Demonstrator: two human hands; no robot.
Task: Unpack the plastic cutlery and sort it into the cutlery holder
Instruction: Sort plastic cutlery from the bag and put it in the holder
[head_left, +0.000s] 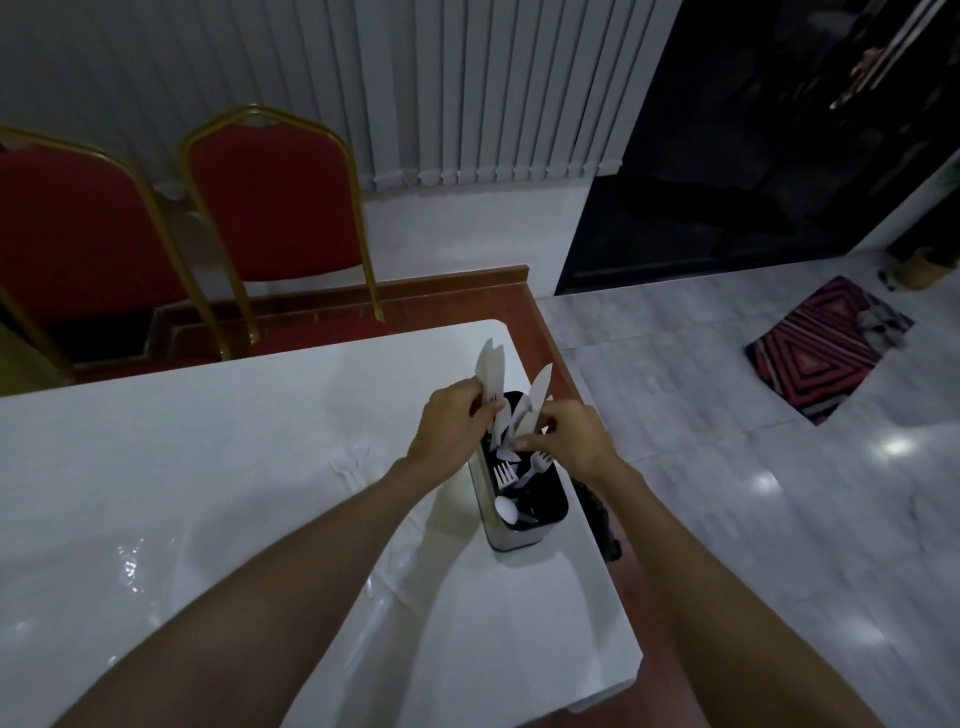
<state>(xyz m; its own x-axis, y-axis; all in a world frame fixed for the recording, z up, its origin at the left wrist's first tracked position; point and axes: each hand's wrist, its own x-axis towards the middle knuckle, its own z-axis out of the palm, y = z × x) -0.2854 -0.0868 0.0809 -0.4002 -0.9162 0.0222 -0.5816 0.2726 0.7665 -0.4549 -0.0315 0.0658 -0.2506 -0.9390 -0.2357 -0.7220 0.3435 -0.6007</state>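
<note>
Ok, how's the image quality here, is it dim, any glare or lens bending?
Head view: dim overall, the doorway nearly black; glare spots on the tiled floor and the glossy table; wide-angle bowing of the blinds. Head view: the white knives held by the left hand and right hand stay readable against the dark cutlery holder.

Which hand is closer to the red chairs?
Left. The left hand, pinching white knives, is left of the cutlery holder, toward the red chairs; the right hand is over its other side.
</note>
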